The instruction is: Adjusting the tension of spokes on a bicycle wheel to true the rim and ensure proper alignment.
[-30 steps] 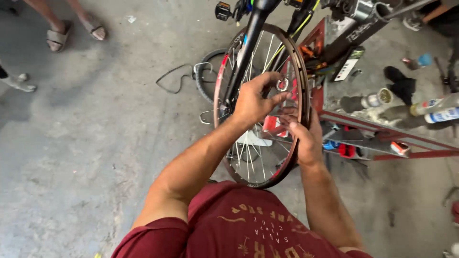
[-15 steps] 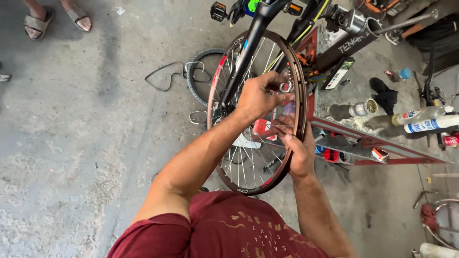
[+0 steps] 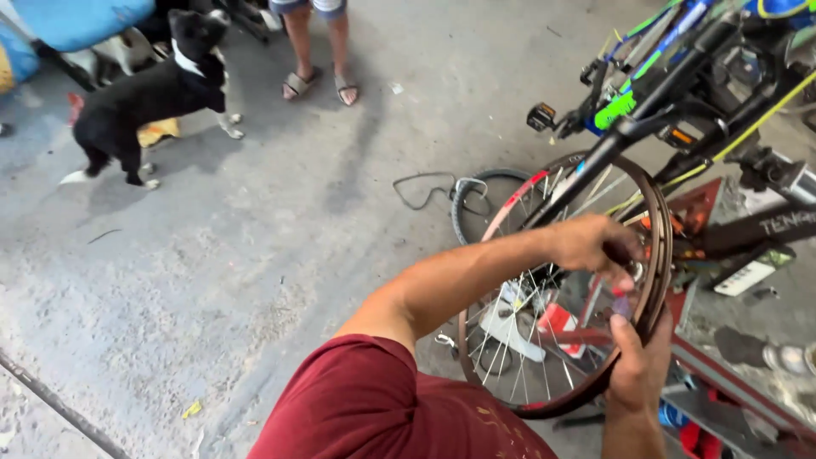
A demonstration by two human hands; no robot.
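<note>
A bare spoked bicycle wheel rim stands upright in the bike's fork, right of centre. My left hand reaches across the spokes and closes its fingers at the hub area near the rim's right side. My right hand grips the rim's lower right edge from outside, thumb against the rim. The bike frame, black with green and blue parts, rises behind the wheel. What my left fingers pinch is hidden.
A black and white dog stands at the upper left. A person's sandalled feet are at the top centre. A loose tyre and wire lie on the concrete floor behind the wheel. A red metal rack with bottles sits at right.
My view has swung up and left, bringing the dog and the standing person into sight. Both hands stay on the wheel; the right hand now sits lower on the rim.
</note>
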